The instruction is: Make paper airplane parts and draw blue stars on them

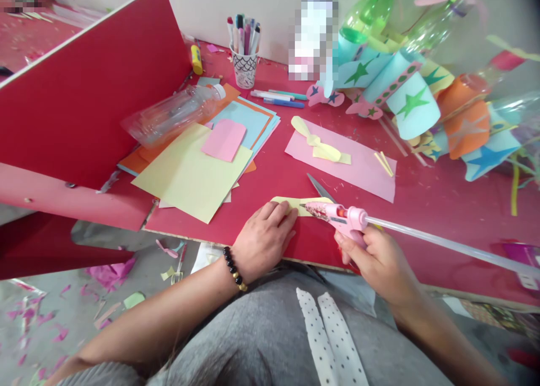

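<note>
Fingers: the left fingers (pixel 274 212) lie flat and slightly spread, pressing down without gripping; the right fingers (pixel 350 250) curl closed around the handle of a pink glue gun (pixel 343 217), though the trigger finger is hard to make out.

Left hand: the left hand (pixel 264 241) rests on a yellow paper strip (pixel 279 202), pinning it to the red table (pixel 426 245). A black bead bracelet (pixel 233 268) circles the wrist.

Right hand: the right hand (pixel 377 256) holds the gun sideways, with its nozzle (pixel 304 206) over the strip, just beside the left fingers. A long clear glue stick (pixel 447 242) runs out of the back of the gun.

Paper strip: it lies near the table's front edge, mostly covered by the left hand and the gun.

Good handling: a flat, even press seems best for stopping the strip from sliding, with the hot nozzle kept low and clear of the fingertips.

Just beyond: scissors (pixel 320 188) lie just past the strip, beside a pink paper sheet (pixel 341 172) holding a yellow paper bow (pixel 316 141).

Further left: a stack of coloured paper (pixel 189 175) sits by a plastic bottle (pixel 172 116).

Far: a cup of markers (pixel 243 65) stands by the wall, and bottles decorated with paper stars (pixel 411 104) lie at the back right.
</note>
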Demonstrator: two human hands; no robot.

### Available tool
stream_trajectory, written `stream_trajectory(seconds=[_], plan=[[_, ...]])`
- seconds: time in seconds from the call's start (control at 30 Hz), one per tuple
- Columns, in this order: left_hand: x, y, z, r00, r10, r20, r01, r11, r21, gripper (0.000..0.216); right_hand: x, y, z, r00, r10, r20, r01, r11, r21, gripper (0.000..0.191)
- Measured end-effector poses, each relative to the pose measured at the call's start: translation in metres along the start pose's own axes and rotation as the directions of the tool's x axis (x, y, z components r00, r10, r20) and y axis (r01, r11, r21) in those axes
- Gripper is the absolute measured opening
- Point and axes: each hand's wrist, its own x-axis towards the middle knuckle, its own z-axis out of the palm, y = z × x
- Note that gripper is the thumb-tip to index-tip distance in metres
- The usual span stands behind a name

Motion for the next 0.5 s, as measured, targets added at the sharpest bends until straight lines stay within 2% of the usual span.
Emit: stream_trajectory(seconds=[0.1,0.27,0.5], plan=[[0.0001,0.0001,-0.0003,1.0,0.004,0.013,-0.004,1.0,0.007,0.034,0.0005,0.0002,0.0001,1.0,0.028,0.013,-0.028,1.0,0.001,0.034],[0.0,0.0,-0.0003,1.0,0.004,0.012,-0.004,1.0,0.016,0.034,0.0036,0.0014,-0.0009,1.0,-0.014,0.01,0.014,1.0,0.003,0.032],[-0.0009,-0.0016,0.0008,1.0,0.001,-0.001,-0.001,1.0,-0.022,0.035,0.01,-0.0002,-0.0028,1.0,0.002,0.021,-0.001,1.0,-0.029,0.031]])
